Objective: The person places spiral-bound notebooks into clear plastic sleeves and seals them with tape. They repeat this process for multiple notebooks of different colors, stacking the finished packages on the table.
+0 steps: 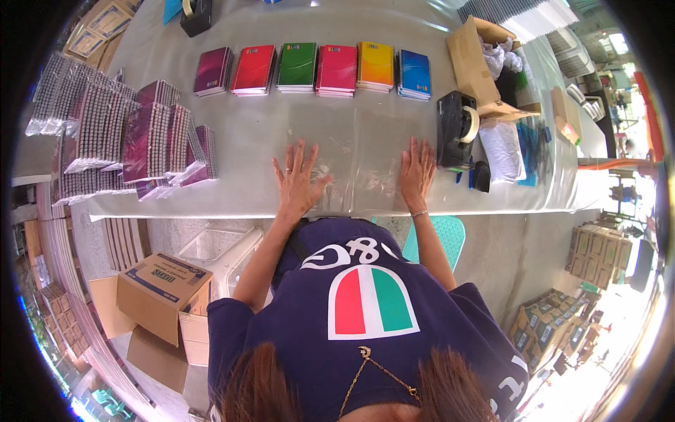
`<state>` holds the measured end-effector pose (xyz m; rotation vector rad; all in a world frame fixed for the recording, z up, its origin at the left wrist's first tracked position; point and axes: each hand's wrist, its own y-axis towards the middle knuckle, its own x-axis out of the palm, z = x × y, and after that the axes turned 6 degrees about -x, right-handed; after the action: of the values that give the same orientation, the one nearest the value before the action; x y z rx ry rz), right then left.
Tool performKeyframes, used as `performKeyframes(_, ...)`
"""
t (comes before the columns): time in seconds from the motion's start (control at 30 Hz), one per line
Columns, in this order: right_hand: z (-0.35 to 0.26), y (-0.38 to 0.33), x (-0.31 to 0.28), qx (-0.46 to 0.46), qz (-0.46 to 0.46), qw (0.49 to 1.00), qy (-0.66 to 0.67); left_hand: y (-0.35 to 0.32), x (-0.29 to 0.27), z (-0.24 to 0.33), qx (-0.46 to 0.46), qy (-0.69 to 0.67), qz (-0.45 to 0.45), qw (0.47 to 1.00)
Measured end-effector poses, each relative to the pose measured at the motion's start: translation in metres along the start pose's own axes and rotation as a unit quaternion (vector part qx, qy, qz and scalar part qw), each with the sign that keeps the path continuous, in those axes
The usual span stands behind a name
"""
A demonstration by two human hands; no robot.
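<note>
My left hand [298, 181] lies flat on the plastic-covered table [295, 116], fingers spread. My right hand [417, 172] also rests palm down there, fingers stretched out, beside a black tape dispenser [450, 133]. Neither hand holds anything. Beyond them stands a row of small stacks of spiral notebooks: purple [213, 72], red [253, 68], green [297, 65], pink [336, 69], yellow [375, 65] and blue [414, 72]. Left of my left hand are piled plastic-wrapped bundles of purple spiral notebooks [149, 137].
An open cardboard box [470, 67] holding crumpled plastic stands at the right, near a white plastic packet [503, 151]. Another tape dispenser [196, 17] sits at the far left. An open carton [163, 285] is below the table at left. A teal stool [443, 239] shows beside me.
</note>
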<state>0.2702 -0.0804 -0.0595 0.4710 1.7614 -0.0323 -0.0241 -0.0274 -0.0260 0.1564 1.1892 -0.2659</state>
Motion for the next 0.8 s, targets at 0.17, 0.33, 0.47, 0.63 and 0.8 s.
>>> performKeyframes(0.17,-0.002,0.001,-0.004,0.007,-0.001,1.000,0.024,-0.017,-0.003,-0.004,-0.005,0.001,-0.013,1.000)
performKeyframes(0.33,-0.067,-0.021,-0.004,-0.015,-0.055,0.998,-0.019,-0.021,0.001,-0.012,-0.020,0.003,0.006,1.000)
performKeyframes(0.47,-0.112,-0.038,-0.009,-0.037,-0.063,0.993,0.089,-0.017,-0.003,-0.010,-0.041,-0.072,0.044,0.996)
performKeyframes(0.63,-0.085,-0.026,-0.017,0.000,-0.058,0.989,0.135,0.002,-0.024,0.023,0.024,-0.017,0.069,0.997)
performKeyframes(0.8,-0.058,-0.021,-0.020,-0.009,-0.088,0.996,-0.010,0.023,0.020,-0.004,0.090,-0.148,0.032,0.984)
